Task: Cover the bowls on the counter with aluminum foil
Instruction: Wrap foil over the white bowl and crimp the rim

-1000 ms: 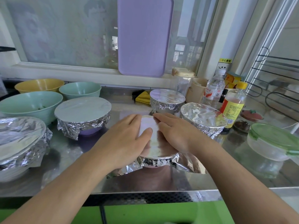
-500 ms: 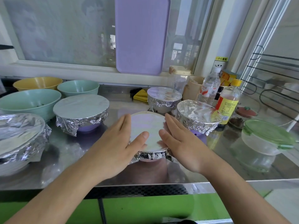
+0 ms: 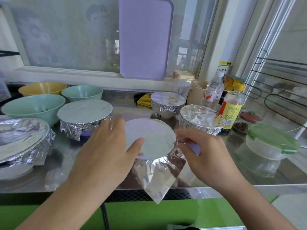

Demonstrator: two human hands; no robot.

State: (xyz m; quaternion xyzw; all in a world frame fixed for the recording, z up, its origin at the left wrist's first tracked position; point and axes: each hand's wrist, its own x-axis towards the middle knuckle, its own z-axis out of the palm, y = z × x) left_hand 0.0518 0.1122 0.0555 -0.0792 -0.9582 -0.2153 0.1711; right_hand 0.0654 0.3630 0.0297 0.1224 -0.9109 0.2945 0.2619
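A small bowl stands at the front middle of the steel counter, with a flat sheet of aluminum foil over its top. My left hand holds its left side, thumb pressing on the foil top. My right hand pinches the foil at the right rim. A loose foil corner hangs down past the counter's front edge. Foil-covered bowls stand at the left, centre left, back and right. Uncovered at the back left are a large green bowl, a yellow bowl and a small green bowl.
An oil bottle and a water bottle stand at the back right. A green-lidded clear container sits at the right. A purple cutting board leans on the window. A wire rack is far right.
Both hands left the flat top. My left hand slid to the bowl's left side, my right went to the right rim. A foil corner now hangs loose in front.
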